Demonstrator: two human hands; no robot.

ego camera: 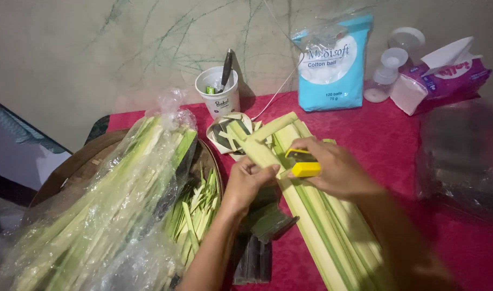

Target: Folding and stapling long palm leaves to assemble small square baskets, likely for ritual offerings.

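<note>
The left hand (249, 180) grips 1 pale green palm-leaf strip (257, 148), fingers curled together and clamped on it near the middle of the red tabletop (386, 134). The strip runs diagonally from the hand up toward the far edge of the tabletop. The right hand (332, 167) holds a yellow stapler (304, 164), fingers closed around its body, thumb side toward the left hand. The stapler sits just beside the left hand, over the strip and touching the leaf bundle (322, 231) below it; whether its mouth bites the strip cannot be told.

The leaf bundle lies flat on the tabletop, running from the centre to the near edge under the right forearm. Dark green folded leaf pieces (260, 237) lie at the near edge under the left wrist.

At the left edge of the tabletop, a round woven tray (82, 161) carries a clear plastic bag of long leaves (112, 215) and a loose pile of short cut strips (198, 207).

Toward the far edge:
1. A white paper cup (220, 99) holds a dark tool handle, upright but tilted.
2. A shallow dish of leaf scraps (227, 134) sits just in front of the cup.
3. A blue and white bag of cotton balls (332, 62) stands against the wall.
4. A clear plastic bottle (384, 81) stands near the bag.
5. A purple tissue pack (446, 75) lies in the far right corner.

A dark plastic-wrapped bundle (462, 161) rests at the right edge; its contents are blurred.
</note>
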